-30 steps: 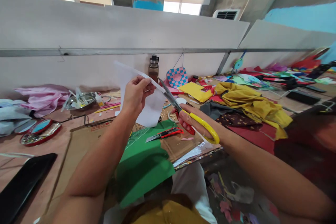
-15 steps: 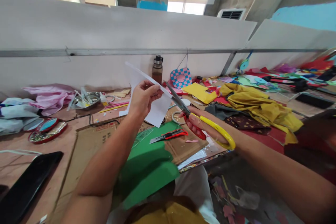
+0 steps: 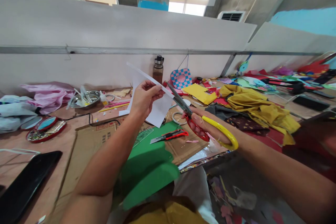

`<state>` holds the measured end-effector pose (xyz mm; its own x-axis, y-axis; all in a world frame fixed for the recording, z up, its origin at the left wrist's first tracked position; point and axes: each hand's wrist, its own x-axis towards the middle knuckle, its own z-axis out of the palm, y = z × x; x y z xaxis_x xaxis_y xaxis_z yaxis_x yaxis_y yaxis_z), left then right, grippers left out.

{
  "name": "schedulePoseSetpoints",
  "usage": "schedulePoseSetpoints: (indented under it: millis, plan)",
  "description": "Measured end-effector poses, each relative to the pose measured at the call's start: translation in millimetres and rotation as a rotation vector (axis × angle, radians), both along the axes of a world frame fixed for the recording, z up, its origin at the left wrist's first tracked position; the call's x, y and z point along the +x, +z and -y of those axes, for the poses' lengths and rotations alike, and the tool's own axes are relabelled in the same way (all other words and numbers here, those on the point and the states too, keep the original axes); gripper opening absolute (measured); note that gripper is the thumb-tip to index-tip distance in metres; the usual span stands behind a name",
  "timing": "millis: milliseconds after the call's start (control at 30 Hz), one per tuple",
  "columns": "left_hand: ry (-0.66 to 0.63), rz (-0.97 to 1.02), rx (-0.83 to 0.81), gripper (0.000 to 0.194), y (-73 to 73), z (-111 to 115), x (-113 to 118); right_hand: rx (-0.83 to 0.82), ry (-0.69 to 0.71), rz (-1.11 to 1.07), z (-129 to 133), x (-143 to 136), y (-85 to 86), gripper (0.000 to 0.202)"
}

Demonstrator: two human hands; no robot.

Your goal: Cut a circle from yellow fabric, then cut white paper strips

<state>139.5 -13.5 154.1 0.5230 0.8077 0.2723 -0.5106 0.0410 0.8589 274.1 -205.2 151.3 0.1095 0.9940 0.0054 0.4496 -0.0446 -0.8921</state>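
Observation:
My left hand (image 3: 147, 97) pinches the upper edge of a folded sheet of white paper (image 3: 160, 110), holding it up above the table. A pair of scissors (image 3: 223, 129) with one red and one yellow handle is in my right hand (image 3: 197, 119). Their blades point up and left, parted around the paper's right corner. Under my hands lie a green sheet (image 3: 149, 178) with a wavy edge and a red-and-black utility knife (image 3: 169, 135). A clear ruler (image 3: 143, 136) is partly hidden by my left forearm.
A brown bottle (image 3: 158, 71) stands by the partition beside a checkered pink-and-blue piece (image 3: 181, 78). Left are a metal bowl (image 3: 91, 104), a red-rimmed mirror case (image 3: 44, 129) and a black phone (image 3: 31, 182). Yellow cloth (image 3: 252, 103) is heaped right. Cardboard (image 3: 76, 161) covers the table's front.
The scissors' handles have spread slightly wider, with the red one a little further right and lower. My left hand and the paper have barely moved.

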Motion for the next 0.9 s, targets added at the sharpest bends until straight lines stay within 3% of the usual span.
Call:
schedulePoseSetpoints:
  millis: [567, 900]
  plan:
    - [-0.014, 0.008, -0.001, 0.028, -1.4, -0.7, -1.0, 0.045, 0.010, 0.008, -0.9, -1.6, 2.7, 0.057]
    - [-0.022, 0.004, -0.001, 0.030, -3.1, -2.0, -0.9, 0.084, 0.002, 0.069, -0.7, 1.8, -4.2, 0.055]
